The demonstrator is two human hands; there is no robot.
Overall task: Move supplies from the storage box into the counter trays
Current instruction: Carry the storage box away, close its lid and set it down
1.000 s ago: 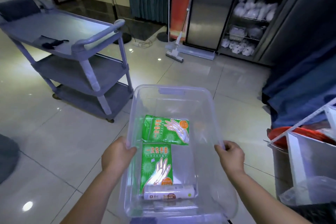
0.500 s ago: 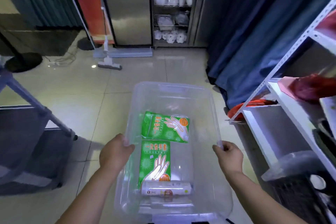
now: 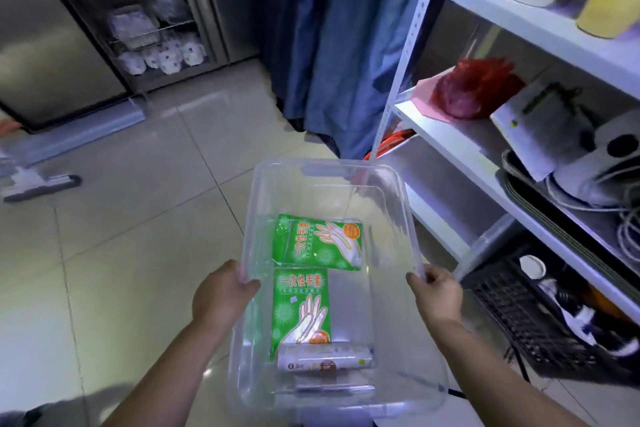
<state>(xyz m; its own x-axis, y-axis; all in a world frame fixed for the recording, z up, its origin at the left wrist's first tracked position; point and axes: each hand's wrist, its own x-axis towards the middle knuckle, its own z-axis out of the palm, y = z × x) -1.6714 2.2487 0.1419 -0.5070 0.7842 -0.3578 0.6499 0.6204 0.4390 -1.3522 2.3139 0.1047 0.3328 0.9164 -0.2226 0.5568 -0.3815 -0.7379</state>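
Observation:
I carry a clear plastic storage box (image 3: 398, 218) in front of me above the tiled floor. My left hand (image 3: 221, 295) grips its left rim and my right hand (image 3: 438, 295) grips its right rim. Inside lie two green packs of disposable gloves, one pack (image 3: 318, 242) farther from me and the other pack (image 3: 300, 308) closer. A white roll in clear wrapping (image 3: 325, 360) lies across the box bottom nearest me. No counter trays are in view.
A white metal shelf unit (image 3: 467, 149) stands close on the right, holding a red bag (image 3: 474, 90), a white appliance and cables. A black crate (image 3: 540, 326) sits on its lowest level. Blue curtain (image 3: 329, 45) ahead; a glass-door cabinet (image 3: 138, 10) and floor squeegee (image 3: 38, 184) at left.
My view has swung right: the grey cart has left the frame and the white shelf unit now fills the right side. Both hands hold the box as before.

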